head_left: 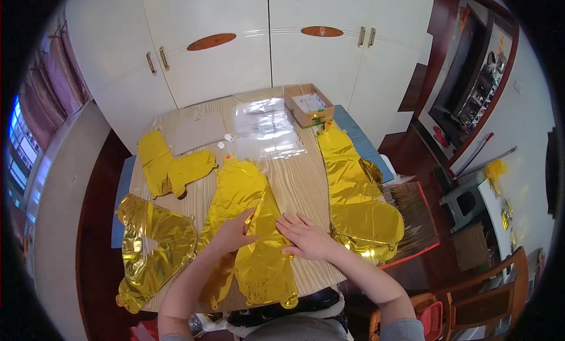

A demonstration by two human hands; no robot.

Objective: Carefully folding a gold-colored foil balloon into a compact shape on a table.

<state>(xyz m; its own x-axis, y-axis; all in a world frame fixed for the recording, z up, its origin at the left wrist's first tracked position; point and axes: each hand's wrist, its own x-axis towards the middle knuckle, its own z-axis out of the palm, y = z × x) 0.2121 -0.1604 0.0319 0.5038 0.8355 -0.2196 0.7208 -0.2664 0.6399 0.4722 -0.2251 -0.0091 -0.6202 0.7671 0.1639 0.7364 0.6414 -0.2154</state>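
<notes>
A flat, uninflated gold foil balloon [259, 267] lies in front of me on the wood-patterned table, partly folded over along its length. My left hand [234, 234] is on its middle, fingers curled at the fold and gripping the foil; the fingertips are partly hidden. Fingers stretched out, my right hand [307, 238] lies flat at the balloon's right edge, partly on the tabletop. Three more flat gold balloons surround it: a crumpled one [176, 232] at the near left, one [176, 169] at the far left, and a folded one [365, 220] on the right.
Toward the back of the table [315, 191] are clear plastic bags [268, 129], a beige sheet [199, 132], small white pieces [225, 142] and an open cardboard box [309, 105]. White cabinets [223, 70] stand behind it. A wooden chair [485, 297] stands at the near right.
</notes>
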